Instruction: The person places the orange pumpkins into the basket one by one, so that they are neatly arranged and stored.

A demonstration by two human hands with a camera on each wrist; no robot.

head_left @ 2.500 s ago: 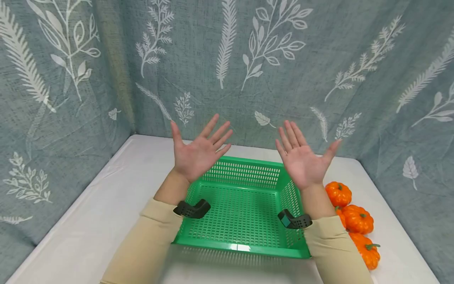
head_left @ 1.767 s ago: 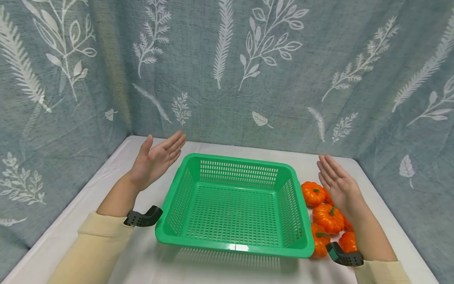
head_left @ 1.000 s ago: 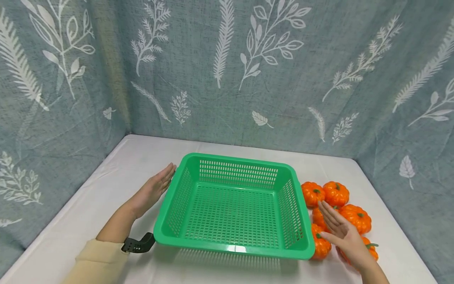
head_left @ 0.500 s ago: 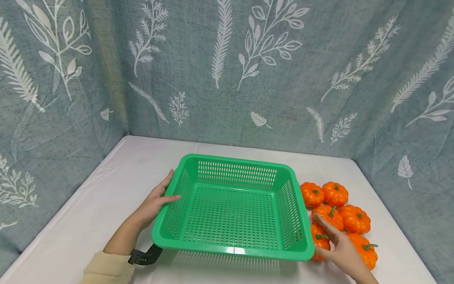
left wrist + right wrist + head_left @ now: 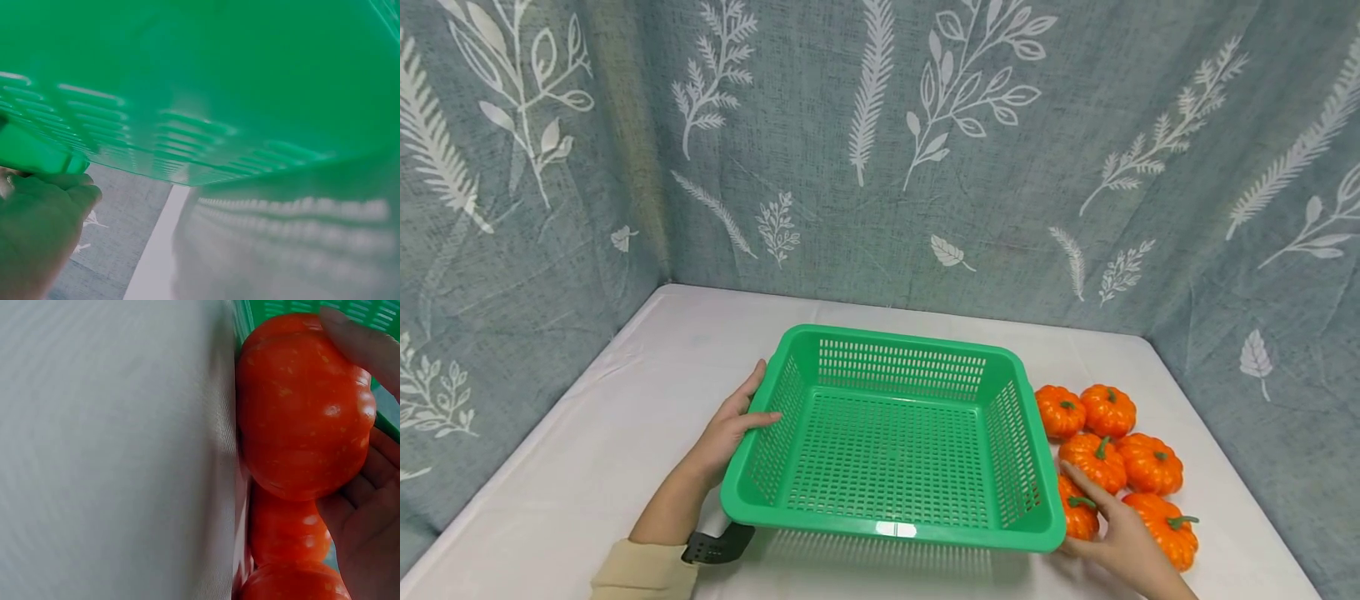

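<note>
A green plastic basket [image 5: 891, 533] with slotted walls stands mid-table, with nothing in it. My left hand [image 5: 724, 433] grips its left rim, thumb over the inside and fingers outside; the left wrist view shows the fingers [image 5: 62, 190] on the rim from below. Beside the basket's right wall sits a small orange pumpkin [image 5: 1077, 518] with a green stem. My right hand [image 5: 1116, 537] curls round this pumpkin on the table. Up close in the right wrist view, the thumb lies on one side of the pumpkin [image 5: 306, 412] and the fingers on the other.
More orange pumpkins lie in a cluster to the right: one just behind [image 5: 1093, 463], one by the wrist [image 5: 1165, 527], several farther back [image 5: 1108, 410]. White cloth [image 5: 587, 467] covers the table. A blue-grey leaf-patterned curtain [image 5: 820, 225] encloses the back and sides.
Both hands came down from above the basket, palms spread, and moved apart. The left took hold of the left rim; the right closed round the nearest pumpkin. The basket stayed in place.
</note>
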